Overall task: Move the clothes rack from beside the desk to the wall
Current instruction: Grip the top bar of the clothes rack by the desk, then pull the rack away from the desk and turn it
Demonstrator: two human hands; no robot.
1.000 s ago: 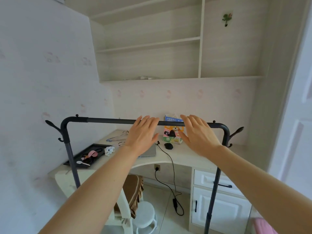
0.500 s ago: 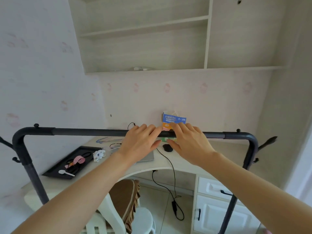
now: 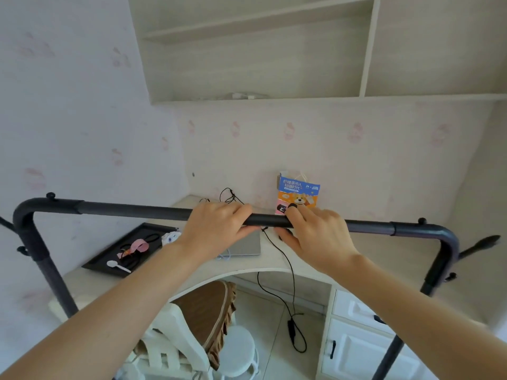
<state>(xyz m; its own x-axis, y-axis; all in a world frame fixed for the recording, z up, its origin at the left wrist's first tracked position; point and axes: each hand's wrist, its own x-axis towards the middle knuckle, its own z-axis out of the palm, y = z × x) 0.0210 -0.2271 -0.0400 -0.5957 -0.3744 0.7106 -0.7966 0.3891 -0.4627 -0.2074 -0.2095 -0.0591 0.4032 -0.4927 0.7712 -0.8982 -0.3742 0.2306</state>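
A black metal clothes rack (image 3: 131, 209) stands between me and the desk, its top bar running across the view at chest height. Its two uprights drop at the left and right, with side hooks at both ends. My left hand (image 3: 216, 229) wraps the bar near its middle, fingers curled over the top. My right hand (image 3: 315, 237) grips the bar just to the right, fingers over it and thumb under. The rack's feet are out of view.
Behind the rack is a curved white desk (image 3: 277, 266) with a laptop (image 3: 247, 244), a black tray (image 3: 129, 249), a colourful carton (image 3: 297, 197) and a hanging cable (image 3: 290, 303). A chair (image 3: 197, 322) and a stool (image 3: 237, 352) sit under it. Drawers (image 3: 356, 341) stand right, shelves above.
My open hands came down onto the top bar and closed around it. The view has moved closer to the rack, so the bar fills more of the frame.
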